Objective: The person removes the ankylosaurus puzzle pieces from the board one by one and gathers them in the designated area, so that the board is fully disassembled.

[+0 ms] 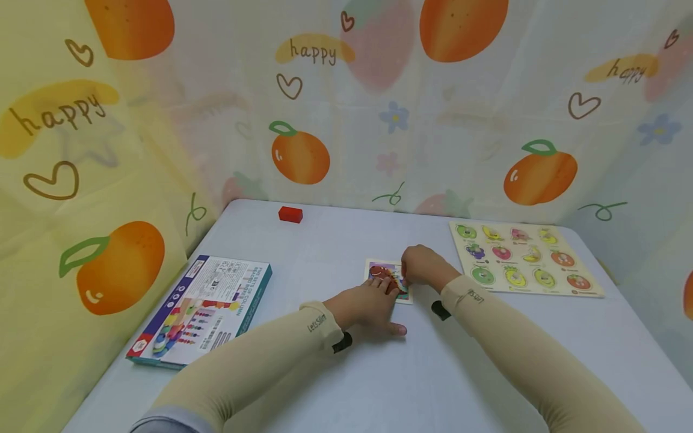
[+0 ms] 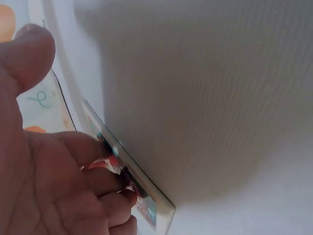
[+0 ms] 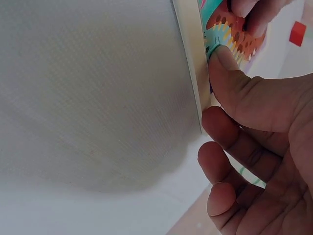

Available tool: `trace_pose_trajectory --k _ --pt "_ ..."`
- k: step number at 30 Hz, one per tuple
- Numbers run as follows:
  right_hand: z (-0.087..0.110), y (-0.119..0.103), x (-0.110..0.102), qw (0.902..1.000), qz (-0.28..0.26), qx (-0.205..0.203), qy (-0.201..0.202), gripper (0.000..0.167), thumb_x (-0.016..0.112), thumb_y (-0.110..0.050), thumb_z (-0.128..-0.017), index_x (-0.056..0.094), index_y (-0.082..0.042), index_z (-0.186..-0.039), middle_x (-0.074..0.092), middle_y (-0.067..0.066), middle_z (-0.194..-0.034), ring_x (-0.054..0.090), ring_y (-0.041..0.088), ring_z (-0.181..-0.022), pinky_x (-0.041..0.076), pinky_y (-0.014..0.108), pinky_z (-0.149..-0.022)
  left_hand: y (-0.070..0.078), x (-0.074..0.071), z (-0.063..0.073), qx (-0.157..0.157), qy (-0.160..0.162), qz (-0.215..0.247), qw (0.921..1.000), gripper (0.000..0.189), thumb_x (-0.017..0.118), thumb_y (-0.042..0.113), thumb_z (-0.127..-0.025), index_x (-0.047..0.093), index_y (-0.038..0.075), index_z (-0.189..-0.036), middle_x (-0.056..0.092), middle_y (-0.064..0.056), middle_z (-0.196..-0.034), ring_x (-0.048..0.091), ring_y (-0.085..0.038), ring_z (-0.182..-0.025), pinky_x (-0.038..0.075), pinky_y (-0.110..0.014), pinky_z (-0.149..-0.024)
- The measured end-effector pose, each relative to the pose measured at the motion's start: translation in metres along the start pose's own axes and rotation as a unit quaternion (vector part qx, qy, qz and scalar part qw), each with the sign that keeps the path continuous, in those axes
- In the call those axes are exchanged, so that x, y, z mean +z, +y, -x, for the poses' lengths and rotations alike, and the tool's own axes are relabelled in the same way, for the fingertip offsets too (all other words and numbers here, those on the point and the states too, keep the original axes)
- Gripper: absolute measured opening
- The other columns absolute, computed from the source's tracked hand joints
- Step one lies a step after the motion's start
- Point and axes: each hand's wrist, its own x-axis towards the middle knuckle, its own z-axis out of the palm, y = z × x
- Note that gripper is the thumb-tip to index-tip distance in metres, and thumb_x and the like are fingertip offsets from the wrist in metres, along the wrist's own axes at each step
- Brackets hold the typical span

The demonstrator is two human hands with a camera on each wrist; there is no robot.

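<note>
A small picture puzzle board (image 1: 390, 265) with a red-brown spiny dinosaur (image 1: 381, 273) lies on the table in front of me. My left hand (image 1: 372, 304) rests its fingertips on the picture, thumb spread out to the side. In the left wrist view those fingers are slightly bent over the board (image 2: 146, 183). At the board's right side, my right hand (image 1: 428, 266) pinches the edge. The right wrist view shows its thumb (image 3: 227, 58) on the picture and the index finger at the pale rim (image 3: 193, 63); the other fingers are curled.
A flat toy box (image 1: 216, 307) lies at the left of the table. Near the back edge sits a red block (image 1: 290, 214). A wooden fruit puzzle board (image 1: 525, 258) lies at the right. Printed curtains (image 1: 346, 138) hang behind the table.
</note>
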Motion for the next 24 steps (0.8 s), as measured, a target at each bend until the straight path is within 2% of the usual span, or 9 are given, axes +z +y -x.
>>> trace_pose_trajectory --k 7,14,19,24 --pt "-0.0024 0.0046 0.001 0.9997 -0.021 -0.004 -0.012 0.018 0.083 -0.018 -0.079 0.068 -0.009 -0.076 0.062 0.001 -0.074 0.055 0.019 -0.071 0.047 0.032 -0.066 0.0054 0.0004 0.0011 -0.004 0.002 -0.04 0.9992 0.107 0.055 0.079 -0.078 0.029 0.008 -0.155 0.022 -0.012 -0.16 0.017 -0.027 -0.147 0.016 -0.037 -0.117" --pt "-0.0055 0.0073 0.0012 0.9977 -0.052 0.005 -0.043 0.017 0.077 -0.017 -0.083 0.063 -0.008 -0.079 0.059 0.004 -0.078 0.053 0.02 -0.074 0.044 0.032 -0.067 0.0096 -0.0052 0.0033 -0.027 -0.029 -0.012 0.9992 0.111 0.058 0.079 -0.075 0.027 0.008 -0.155 0.016 -0.014 -0.161 0.014 -0.03 -0.147 0.017 -0.038 -0.116" --pt "-0.0067 0.006 -0.0017 0.9972 -0.043 0.025 -0.055 0.016 0.072 -0.017 -0.082 0.065 -0.003 -0.085 0.061 0.006 -0.082 0.054 0.022 -0.076 0.046 0.035 -0.07 0.0095 -0.0073 0.0039 -0.022 -0.03 -0.014 0.9992 0.109 0.057 0.079 -0.076 0.028 0.01 -0.155 0.018 -0.014 -0.161 0.016 -0.029 -0.147 0.02 -0.038 -0.116" --pt "-0.0067 0.004 -0.0042 0.9968 -0.044 0.031 -0.059 0.021 0.073 -0.018 -0.081 0.067 0.0 -0.092 0.063 0.007 -0.085 0.056 0.023 -0.079 0.048 0.037 -0.075 0.0085 -0.0069 0.0041 -0.019 -0.031 -0.021 0.9991 0.109 0.057 0.079 -0.076 0.028 0.01 -0.155 0.019 -0.015 -0.16 0.016 -0.03 -0.147 0.02 -0.039 -0.116"
